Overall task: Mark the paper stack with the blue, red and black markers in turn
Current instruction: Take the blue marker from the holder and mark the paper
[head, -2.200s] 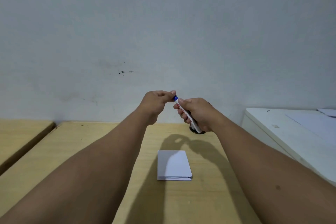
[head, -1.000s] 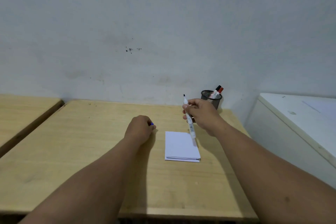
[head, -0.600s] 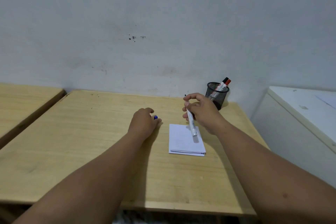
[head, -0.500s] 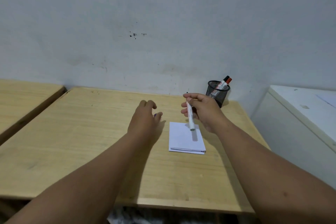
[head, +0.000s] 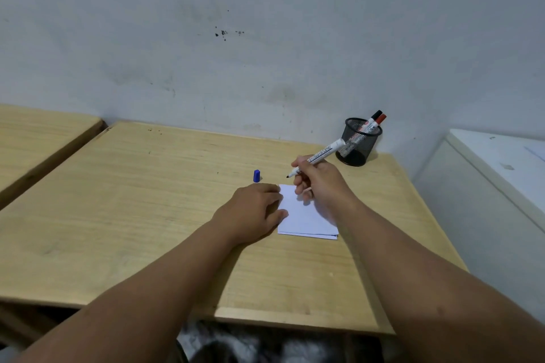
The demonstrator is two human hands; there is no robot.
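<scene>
A small white paper stack [head: 306,219] lies on the wooden table [head: 147,215]. My left hand [head: 253,212] rests flat on the stack's left edge, fingers spread on it. My right hand [head: 320,183] grips the uncapped blue marker [head: 320,156] in a writing hold, its dark tip pointing left just above the stack's far corner. The blue cap [head: 257,176] stands upright on the table just beyond my left hand. The red marker [head: 379,121] and the black marker [head: 373,118] stick out of a black mesh cup [head: 358,144] at the back right.
A grey wall runs along the far edge of the table. A second wooden table [head: 35,138] stands to the left across a narrow gap. A white cabinet [head: 495,174] sits to the right, close to the table's edge.
My left hand set the blue cap down upright and moved right onto the paper's left edge. My right hand turned the marker from tip-up into a writing hold, tip down-left.
</scene>
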